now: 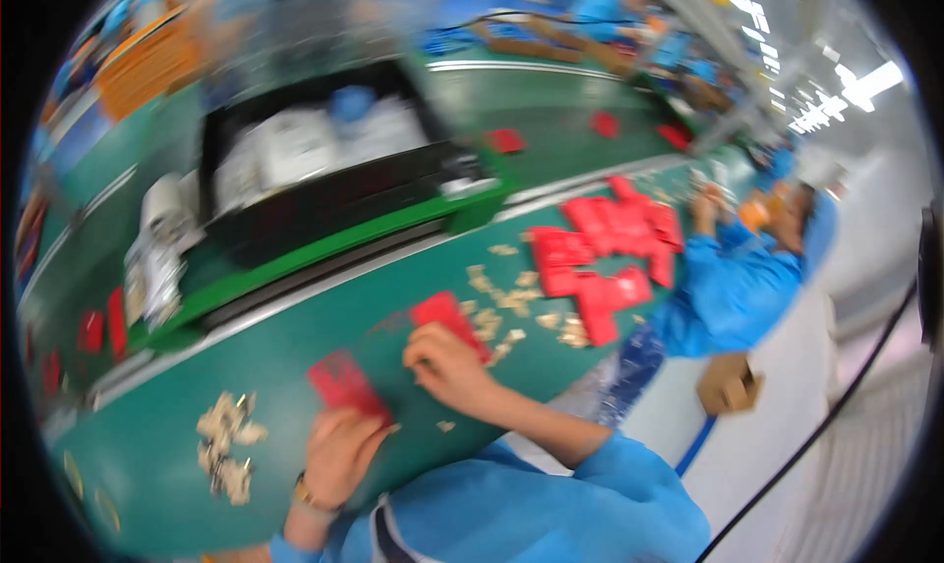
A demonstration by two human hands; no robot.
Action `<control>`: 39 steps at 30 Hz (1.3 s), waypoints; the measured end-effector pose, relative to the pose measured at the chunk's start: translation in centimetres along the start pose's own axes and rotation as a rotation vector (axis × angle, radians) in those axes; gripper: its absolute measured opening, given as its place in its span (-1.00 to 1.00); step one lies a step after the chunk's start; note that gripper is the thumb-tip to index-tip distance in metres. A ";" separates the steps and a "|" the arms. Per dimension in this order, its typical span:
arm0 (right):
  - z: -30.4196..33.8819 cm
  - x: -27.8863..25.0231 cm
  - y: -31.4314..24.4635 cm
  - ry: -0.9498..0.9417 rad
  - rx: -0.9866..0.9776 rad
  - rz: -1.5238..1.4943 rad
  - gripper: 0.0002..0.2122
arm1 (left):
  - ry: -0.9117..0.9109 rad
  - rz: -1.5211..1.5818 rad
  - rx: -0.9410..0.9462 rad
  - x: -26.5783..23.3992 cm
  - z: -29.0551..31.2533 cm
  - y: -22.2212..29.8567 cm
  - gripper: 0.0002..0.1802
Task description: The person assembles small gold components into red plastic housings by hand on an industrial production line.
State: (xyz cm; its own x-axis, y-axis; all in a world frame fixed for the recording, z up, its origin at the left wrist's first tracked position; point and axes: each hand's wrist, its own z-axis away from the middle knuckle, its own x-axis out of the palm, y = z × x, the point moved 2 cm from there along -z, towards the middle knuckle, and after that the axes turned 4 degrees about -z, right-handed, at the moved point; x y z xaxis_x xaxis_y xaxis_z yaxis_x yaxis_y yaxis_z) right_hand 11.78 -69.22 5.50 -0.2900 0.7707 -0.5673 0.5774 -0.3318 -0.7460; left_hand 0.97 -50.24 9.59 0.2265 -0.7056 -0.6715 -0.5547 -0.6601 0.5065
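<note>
Light, likely floppy, best taken by an edge

My left hand (339,455) curls at the near edge of a red packet (344,381), lower centre; my right hand (450,368), fingers bent, overlaps another red packet (450,317), mid-frame; blur hides whether either grips

The counter (275,361) is smooth, with a faint sheen. The red packets (346,384) look smooth, whether plastic or paper blur hides. Crinkled white plastic bags (295,148) look glossy against the matt black plastic bin (334,191). The blue smock (531,514) is matt cloth; the brown box (730,386), dull cardboard.
</note>
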 end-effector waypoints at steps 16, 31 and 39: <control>-0.3 -0.4 -4.1 -0.458 -0.207 -0.024 -0.75 | 0.177 -0.398 -0.066 0.6 0.3 -0.9 -0.73; -4.1 5.0 -3.2 -0.152 0.071 -0.200 -0.91 | 0.214 -0.132 -0.535 1.4 2.2 -3.6 -0.61; -5.5 8.1 2.1 -0.256 0.517 -0.474 -0.92 | -0.087 -0.437 -0.274 4.4 3.2 -4.4 -0.51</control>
State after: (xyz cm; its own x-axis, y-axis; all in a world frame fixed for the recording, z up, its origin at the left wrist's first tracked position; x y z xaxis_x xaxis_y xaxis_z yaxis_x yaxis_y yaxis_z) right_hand 14.80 -60.64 1.27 -0.6236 0.7651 -0.1600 -0.0683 -0.2573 -0.9639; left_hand 1.84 -49.61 2.69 0.3162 -0.3323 -0.8886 -0.1910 -0.9398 0.2835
